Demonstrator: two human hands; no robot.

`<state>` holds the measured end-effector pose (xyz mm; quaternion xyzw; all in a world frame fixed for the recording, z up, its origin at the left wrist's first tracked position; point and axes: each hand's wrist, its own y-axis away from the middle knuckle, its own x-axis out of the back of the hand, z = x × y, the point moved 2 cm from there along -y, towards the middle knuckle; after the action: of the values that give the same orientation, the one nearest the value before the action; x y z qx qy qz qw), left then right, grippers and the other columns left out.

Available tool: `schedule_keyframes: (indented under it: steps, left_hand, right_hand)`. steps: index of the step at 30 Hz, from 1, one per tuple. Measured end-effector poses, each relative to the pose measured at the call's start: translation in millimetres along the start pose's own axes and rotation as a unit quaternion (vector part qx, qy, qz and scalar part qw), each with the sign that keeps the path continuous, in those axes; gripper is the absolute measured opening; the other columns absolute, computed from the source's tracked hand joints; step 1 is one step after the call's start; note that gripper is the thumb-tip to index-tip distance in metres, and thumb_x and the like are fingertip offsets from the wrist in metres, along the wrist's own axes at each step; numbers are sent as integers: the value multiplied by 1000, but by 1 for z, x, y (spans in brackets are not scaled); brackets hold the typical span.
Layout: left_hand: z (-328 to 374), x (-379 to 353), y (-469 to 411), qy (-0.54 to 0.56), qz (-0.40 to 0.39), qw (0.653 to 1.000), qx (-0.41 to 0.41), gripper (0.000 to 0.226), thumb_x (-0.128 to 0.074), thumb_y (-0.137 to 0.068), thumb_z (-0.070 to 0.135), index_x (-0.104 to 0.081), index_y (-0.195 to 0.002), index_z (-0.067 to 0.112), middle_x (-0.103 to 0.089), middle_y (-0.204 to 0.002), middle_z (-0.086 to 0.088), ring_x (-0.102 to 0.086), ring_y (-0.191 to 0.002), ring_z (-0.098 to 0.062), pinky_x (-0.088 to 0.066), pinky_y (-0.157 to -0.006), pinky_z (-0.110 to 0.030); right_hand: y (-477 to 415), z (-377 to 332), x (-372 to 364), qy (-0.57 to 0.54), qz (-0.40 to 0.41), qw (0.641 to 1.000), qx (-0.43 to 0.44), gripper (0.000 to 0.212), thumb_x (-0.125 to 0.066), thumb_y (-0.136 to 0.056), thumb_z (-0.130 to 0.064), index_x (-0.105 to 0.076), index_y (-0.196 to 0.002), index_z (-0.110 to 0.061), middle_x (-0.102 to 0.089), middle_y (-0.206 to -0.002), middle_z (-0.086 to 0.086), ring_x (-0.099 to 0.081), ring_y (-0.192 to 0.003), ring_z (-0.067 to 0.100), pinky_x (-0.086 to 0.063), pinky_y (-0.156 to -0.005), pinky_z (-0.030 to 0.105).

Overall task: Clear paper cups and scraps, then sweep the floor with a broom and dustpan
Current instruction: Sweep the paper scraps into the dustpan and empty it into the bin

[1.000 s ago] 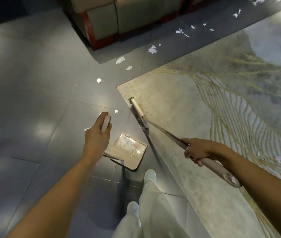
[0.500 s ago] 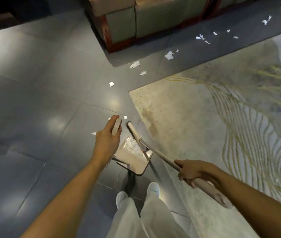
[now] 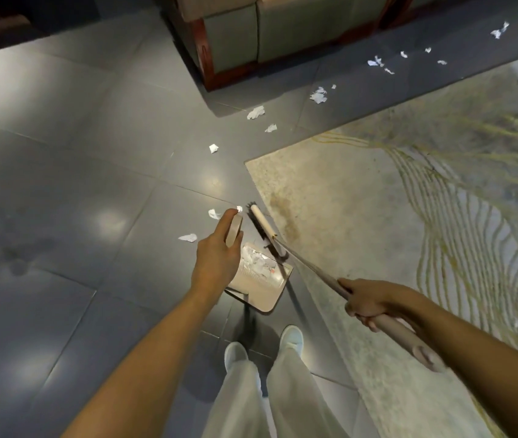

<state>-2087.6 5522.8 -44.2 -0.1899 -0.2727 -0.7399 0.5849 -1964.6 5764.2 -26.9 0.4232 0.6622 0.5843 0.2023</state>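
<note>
My left hand [image 3: 216, 257] grips the upright beige handle of the dustpan [image 3: 264, 289], which rests on the grey tile floor with white paper scraps piled inside. My right hand [image 3: 368, 300] grips the long handle of the broom [image 3: 265, 227]. The broom's head lies at the pan's open far edge. Loose white paper scraps [image 3: 188, 238] lie on the tiles just left of the pan, and several more paper scraps [image 3: 318, 95] trail away to the upper right.
A pale rug [image 3: 377, 216] with yellow lines covers the floor to the right, its corner beside the broom head. A green sofa [image 3: 267, 30] with a dark red frame stands at the top. My white shoes [image 3: 290, 338] are just behind the pan.
The broom head has come off the rug's corner and back to the dustpan's mouth. Scraps now fill the pan. Both hands keep their grips.
</note>
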Motion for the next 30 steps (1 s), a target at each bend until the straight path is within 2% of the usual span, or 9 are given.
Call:
schedule_keyframes:
  steps: [4,8,12,14,18,20,23,27,30]
  left_hand:
    - [-4,4,-3,-11,1,1000,-8,42,-52,-98,28,-43,-138,37,-59,-96,6,-61,-78,-15,-49,-74,-25]
    - [-20,20,-1,-14,4,1000,-27,36,-51,-99,30,-38,-124,53,-62,-89,6,-62,-73,-11,-50,-66,-23]
    - [-38,48,8,24,17,1000,-5,32,-48,-100,33,-37,-115,59,-64,-112,-5,-60,-92,-17,-52,-80,-34]
    - [-43,65,11,26,22,999,-9,31,-48,-100,32,-38,-117,55,-64,-111,-6,-62,-94,-22,-55,-82,-40]
    - [-60,97,12,15,49,999,3,31,-50,-99,30,-46,-129,37,-65,-93,-13,-62,-81,-30,-55,-74,-45]
    - [-69,111,11,14,55,998,20,32,-51,-99,30,-48,-131,34,-65,-92,-13,-62,-80,-30,-53,-71,-42]
    - [-82,133,7,16,68,997,35,28,-50,-99,33,-48,-125,41,-64,-94,-7,-59,-75,-21,-47,-59,-29]
    - [-103,162,-11,3,98,992,78,23,-49,-98,36,-47,-113,53,-60,-79,-6,-52,-62,-18,-44,-55,-34]
    - [-118,184,-26,-5,121,988,97,25,-51,-97,32,-51,-104,56,-53,-63,9,-46,-52,-9,-43,-53,-27]
  right_hand:
    - [-2,-13,-24,62,-28,998,1,62,-47,-91,-2,-25,-147,-18,-54,-78,12,-50,-47,13,-46,-45,23]
    - [23,-19,-23,76,-53,996,1,68,-41,-90,3,-21,-149,-23,-51,-67,9,-46,-37,9,-44,-41,21]
    - [45,-41,-24,93,-46,994,20,70,-40,-89,4,-21,-149,-27,-50,-61,7,-45,-32,8,-43,-39,20]
    - [49,-55,-25,110,-34,993,31,71,-40,-89,3,-20,-150,-28,-52,-59,6,-46,-32,8,-43,-40,21]
    - [42,-90,-23,99,-15,994,46,70,-41,-88,4,-23,-150,-24,-51,-61,8,-45,-37,12,-42,-40,22]
    - [32,-108,-18,98,1,994,54,73,-42,-88,4,-20,-151,-24,-52,-62,9,-45,-37,12,-42,-40,22]
    - [18,-141,-10,141,30,987,73,68,-43,-88,3,-25,-149,-19,-56,-65,10,-47,-36,11,-43,-40,22]
    - [-16,-187,13,175,63,980,75,63,-39,-88,4,-29,-147,-15,-55,-67,12,-48,-39,15,-44,-40,22]
    - [-50,-217,33,214,80,971,71,57,-40,-88,2,-32,-144,-10,-55,-71,11,-52,-48,18,-47,-45,27]
